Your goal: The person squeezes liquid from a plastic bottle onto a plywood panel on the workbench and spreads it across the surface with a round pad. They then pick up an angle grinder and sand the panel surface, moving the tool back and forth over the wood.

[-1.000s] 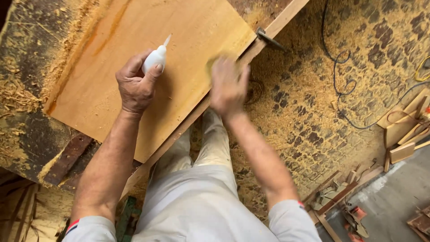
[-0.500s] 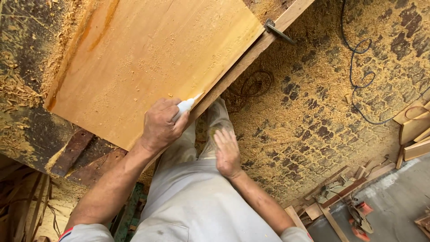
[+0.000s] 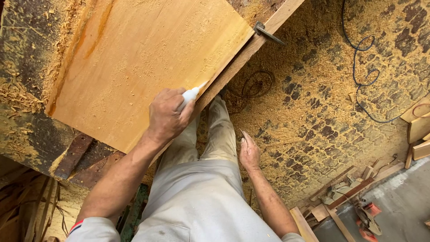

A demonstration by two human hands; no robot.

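Note:
My left hand (image 3: 165, 117) grips a small white squeeze bottle (image 3: 190, 95), its nozzle tip touching the near edge of a large light wooden board (image 3: 143, 62). A narrow wooden strip (image 3: 251, 47) runs along that same edge of the board. My right hand (image 3: 249, 151) hangs down beside my light trousers, away from the board, fingers loosely together and holding nothing.
A metal clamp bar (image 3: 268, 32) sticks out at the strip's far end. Sawdust covers the workbench (image 3: 27, 89) and the paved floor (image 3: 322, 112). A blue cord (image 3: 358, 54) and a dark coiled cord (image 3: 255, 85) lie on the floor. Wood offcuts (image 3: 349, 197) are piled at right.
My left hand brought the bottle from the board's middle down to its near edge. My right hand left the board's edge and dropped beside my leg.

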